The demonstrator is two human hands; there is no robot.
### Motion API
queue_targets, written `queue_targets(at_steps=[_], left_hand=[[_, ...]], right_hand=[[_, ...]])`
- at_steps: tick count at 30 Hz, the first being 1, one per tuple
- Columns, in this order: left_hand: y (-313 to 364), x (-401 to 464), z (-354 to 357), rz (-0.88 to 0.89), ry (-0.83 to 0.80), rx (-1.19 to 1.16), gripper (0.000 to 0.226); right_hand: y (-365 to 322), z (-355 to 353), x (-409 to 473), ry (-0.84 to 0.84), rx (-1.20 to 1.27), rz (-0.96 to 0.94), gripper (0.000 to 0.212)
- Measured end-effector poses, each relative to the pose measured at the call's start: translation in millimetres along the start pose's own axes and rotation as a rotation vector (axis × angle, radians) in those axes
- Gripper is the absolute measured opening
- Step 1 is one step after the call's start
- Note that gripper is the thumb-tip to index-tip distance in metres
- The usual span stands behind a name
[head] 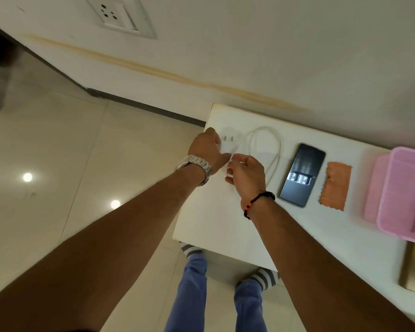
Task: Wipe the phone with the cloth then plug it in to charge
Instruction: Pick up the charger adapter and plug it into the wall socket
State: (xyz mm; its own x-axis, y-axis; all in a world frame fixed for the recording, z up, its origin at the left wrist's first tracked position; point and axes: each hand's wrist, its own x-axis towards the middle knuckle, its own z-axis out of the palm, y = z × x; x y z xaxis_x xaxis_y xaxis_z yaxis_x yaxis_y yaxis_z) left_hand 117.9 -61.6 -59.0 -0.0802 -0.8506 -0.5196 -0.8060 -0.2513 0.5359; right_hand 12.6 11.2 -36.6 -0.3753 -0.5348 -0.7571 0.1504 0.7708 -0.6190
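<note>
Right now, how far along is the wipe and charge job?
Wiping can't be confirmed: the cloth lies flat beside the phone, both untouched. In hand: the left hand holds the charger plug, and the right hand is at the cable. Left: nothing is plugged into the phone or the wall socket.

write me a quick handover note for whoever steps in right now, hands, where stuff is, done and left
Left hand: gripping the white charger adapter at the table's left end, prongs pointing to the wall.
Right hand: pinching the white cable end at the adapter.
Phone: flat on the white table, screen up, not connected.
Orange cloth: lying right of the phone, in no hand; pink basket beyond it.
Wall socket: empty.
Done: wiping cannot be confirmed.
Left: join cable and adapter, plug into socket, connect phone.
</note>
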Motion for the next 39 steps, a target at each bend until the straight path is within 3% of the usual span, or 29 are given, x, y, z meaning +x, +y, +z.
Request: queue_targets(at_steps=[4,7,9,19,21,27,33,39], left_hand=[[9,9,5,-0.084,-0.040,-0.004,0.064],[15,13,9,-0.092,-0.057,-0.036,0.059],[20,13,14,-0.103,-0.073,-0.068,0.055],[26,13,19,-0.182,-0.069,-0.205,0.037],[25,12,21,-0.202,-0.065,-0.247,0.042],[14,7,20,-0.273,-0.035,-0.473,0.053],[13,2,10,-0.226,-0.038,-0.561,0.053],[15,-5,-4,-0.143,0.098,-0.491,0.041]], right_hand=[[-1,-4,7,0.030,-0.017,-0.008,0.023],[-3,-6,9,0.036,-0.017,0.009,0.022],[-4,-6,9,0.023,-0.006,0.010,0.009],[-13,-17,15,-0.037,0.006,0.074,0.016],[-13,-19,14,-0.033,0.004,0.063,0.026],[-14,-20,8,-0.046,0.044,0.065,0.020],[-15,-18,3,-0.037,0.032,0.053,0.019],[-20,-19,-3,-0.055,0.059,0.064,0.015]])
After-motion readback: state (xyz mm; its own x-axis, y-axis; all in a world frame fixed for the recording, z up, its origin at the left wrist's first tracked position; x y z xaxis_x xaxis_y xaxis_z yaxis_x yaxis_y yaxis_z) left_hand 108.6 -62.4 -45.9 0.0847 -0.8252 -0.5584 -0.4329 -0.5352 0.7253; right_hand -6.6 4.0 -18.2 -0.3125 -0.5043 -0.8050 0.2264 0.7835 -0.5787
